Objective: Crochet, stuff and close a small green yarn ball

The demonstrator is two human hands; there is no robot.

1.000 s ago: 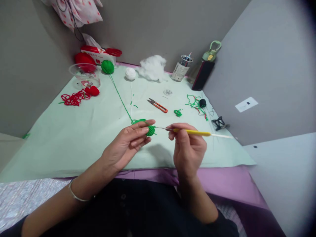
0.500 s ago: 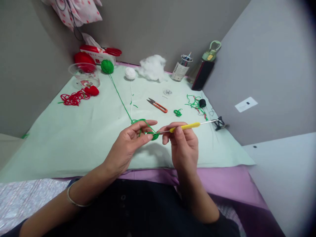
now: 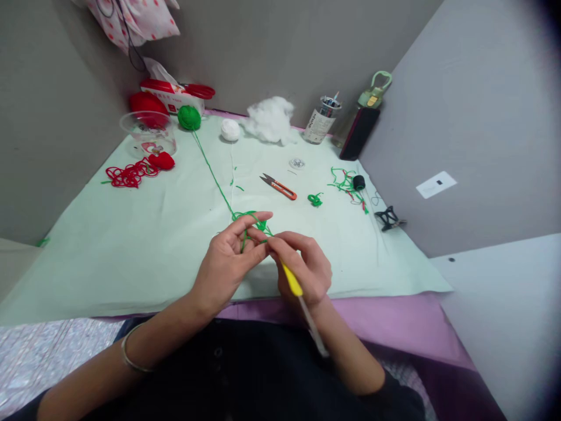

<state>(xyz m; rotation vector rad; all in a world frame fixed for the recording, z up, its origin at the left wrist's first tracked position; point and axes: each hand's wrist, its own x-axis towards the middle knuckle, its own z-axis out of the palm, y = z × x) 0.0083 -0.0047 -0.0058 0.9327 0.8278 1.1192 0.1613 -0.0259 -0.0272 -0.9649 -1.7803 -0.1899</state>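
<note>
My left hand (image 3: 230,257) is closed, its thumb and fingers pinching a small green crochet piece that the fingers mostly hide. Green yarn (image 3: 245,225) loops round its raised index finger and trails back to a green yarn ball (image 3: 189,117). Meeting it at the fingertips, my right hand (image 3: 304,269) is closed on a crochet hook (image 3: 292,279) with a yellow grip. The hook's metal rear end points down toward my body; its front tip is hidden by the fingers.
Orange thread snips (image 3: 280,187) and a small green yarn piece (image 3: 314,200) lie beyond my hands. Farther back are a white yarn ball (image 3: 230,130), white stuffing (image 3: 270,120) and a pen cup (image 3: 322,120). Tangled red yarn (image 3: 131,174) lies left; a black clip (image 3: 389,218) sits right.
My right hand has turned and moved left against the left fingertips. The crochet hook has swung from nearly level to pointing down toward my body.
</note>
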